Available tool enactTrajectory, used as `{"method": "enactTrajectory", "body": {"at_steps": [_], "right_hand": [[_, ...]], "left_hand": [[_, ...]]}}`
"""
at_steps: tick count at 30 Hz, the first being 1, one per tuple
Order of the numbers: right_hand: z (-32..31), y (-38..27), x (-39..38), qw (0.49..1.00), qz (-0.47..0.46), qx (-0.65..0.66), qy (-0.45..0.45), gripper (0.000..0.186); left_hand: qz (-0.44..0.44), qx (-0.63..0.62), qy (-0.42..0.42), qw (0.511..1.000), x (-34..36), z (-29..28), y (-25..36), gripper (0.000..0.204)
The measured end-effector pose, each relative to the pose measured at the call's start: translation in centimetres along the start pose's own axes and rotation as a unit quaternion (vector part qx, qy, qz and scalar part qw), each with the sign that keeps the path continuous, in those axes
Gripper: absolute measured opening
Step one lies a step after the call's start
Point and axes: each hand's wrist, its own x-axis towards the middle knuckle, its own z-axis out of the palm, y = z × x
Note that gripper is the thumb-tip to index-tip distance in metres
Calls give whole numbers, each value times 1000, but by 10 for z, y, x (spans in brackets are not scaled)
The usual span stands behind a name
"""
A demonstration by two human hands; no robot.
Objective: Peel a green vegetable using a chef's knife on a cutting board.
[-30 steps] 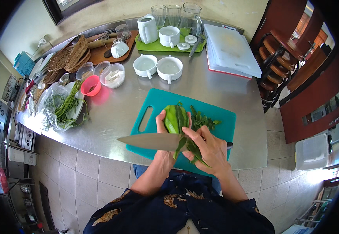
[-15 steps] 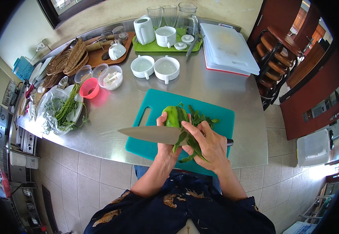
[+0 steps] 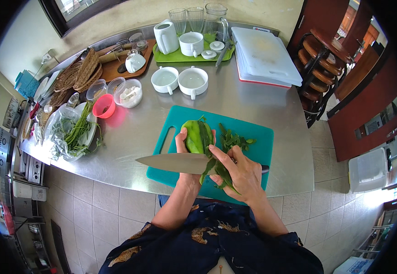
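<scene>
My left hand (image 3: pixel 188 180) is closed around a partly peeled green fruit (image 3: pixel 193 138), with pale green flesh bared on one side and dark skin on the other. My right hand (image 3: pixel 244 177) grips a large kitchen knife (image 3: pixel 173 162), its broad blade pointing left, just below the fruit. Dark green peel strips (image 3: pixel 223 177) hang at the blade beside my right fingers. Under both hands lies a teal cutting board (image 3: pixel 180 116), with a heap of peel (image 3: pixel 236 140) on its right part. The knife's handle is mostly hidden by my right hand.
White two-handled bowls (image 3: pixel 193 84) stand beyond the board. A plate of leafy greens (image 3: pixel 76 134), a pink bowl (image 3: pixel 104 106) and plastic tubs (image 3: pixel 129 93) are at left. White cutting boards (image 3: pixel 267 57) lie stacked at back right, beside a green tray (image 3: pixel 162 57) of crockery.
The fruit has turned in my left hand, showing more dark skin on its right side. The knife and both hands have shifted slightly left and downward.
</scene>
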Motion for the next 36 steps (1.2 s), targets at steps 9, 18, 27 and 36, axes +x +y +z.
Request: {"method": "enactTrajectory", "body": {"at_steps": [9,18,27,36], "right_hand": [[-3,5,11,998,43,25,35,62],[-4,0,2,998,37,46,-2,61],[4,2,5,999,28,24,41,68],[6,8,7,997,15,19,67,58]], "left_hand": [[-30,66,41,997,-15,-4,-7,50],[-3,39,2,999,-2,11,11,43],[26,85,51,995,-5,6,7,44],[6,91,-10,996,-8,-2,7,38]]}}
